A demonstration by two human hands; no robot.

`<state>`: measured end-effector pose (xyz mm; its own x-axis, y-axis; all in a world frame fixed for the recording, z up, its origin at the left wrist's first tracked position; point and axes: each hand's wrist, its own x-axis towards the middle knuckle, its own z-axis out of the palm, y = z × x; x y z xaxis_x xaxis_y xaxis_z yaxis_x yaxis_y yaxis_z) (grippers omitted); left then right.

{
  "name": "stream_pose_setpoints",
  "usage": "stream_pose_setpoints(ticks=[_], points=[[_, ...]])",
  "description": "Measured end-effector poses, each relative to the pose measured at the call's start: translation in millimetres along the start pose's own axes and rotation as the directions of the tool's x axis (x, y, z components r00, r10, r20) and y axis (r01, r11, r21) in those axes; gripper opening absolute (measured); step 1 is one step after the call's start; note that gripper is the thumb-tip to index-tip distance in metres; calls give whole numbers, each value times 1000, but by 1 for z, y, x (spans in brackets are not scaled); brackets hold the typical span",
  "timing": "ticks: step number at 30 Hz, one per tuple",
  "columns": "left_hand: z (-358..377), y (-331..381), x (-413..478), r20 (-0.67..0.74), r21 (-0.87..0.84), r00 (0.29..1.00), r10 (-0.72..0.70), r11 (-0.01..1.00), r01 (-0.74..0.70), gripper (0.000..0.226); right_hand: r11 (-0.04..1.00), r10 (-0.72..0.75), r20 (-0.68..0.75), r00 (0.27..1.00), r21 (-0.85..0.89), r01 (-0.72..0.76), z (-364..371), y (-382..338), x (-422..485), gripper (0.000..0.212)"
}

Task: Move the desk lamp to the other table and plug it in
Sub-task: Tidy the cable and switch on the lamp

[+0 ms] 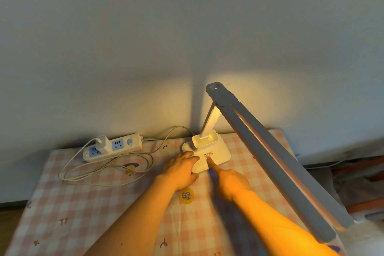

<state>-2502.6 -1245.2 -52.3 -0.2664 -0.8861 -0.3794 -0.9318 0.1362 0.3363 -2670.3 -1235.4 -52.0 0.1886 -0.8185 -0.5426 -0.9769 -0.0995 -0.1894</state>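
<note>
Two hands meet at the white square base (216, 150) of the desk lamp (276, 147), which stands on a table covered in a pink checked cloth (83, 214), close to the wall (187, 27). The left hand (182, 169) lies on the base's left edge with its fingers nearly straight, gripping nothing. The right hand (230, 181) has only its forefinger (210, 161) stretched out, the tip pressing the base just below a small printed label (209, 153); its other fingers are curled and empty. Beyond the fingertips a slim white post rises from a cup-like holder, and a long two-bar head (lit, glowing warm yellow) slants down past the right wrist. Left of the left fingers lies a white power strip (122, 147) with an adapter (102, 141) plugged in, its cord (108, 172) looped beside it.
</note>
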Motion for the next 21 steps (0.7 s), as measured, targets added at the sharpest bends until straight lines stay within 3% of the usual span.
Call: stream_pose_setpoints(ticks=[14,21], points=[[-3,1,1,-57,19,998,21,1000,-20,61,998,-35,-126,991,-57,28,-4,3,-4,85],[-3,0,2,-41,19,999,5,1000,-4,61,999,9,-49,999,-33,-11,-2,4,-2,91]])
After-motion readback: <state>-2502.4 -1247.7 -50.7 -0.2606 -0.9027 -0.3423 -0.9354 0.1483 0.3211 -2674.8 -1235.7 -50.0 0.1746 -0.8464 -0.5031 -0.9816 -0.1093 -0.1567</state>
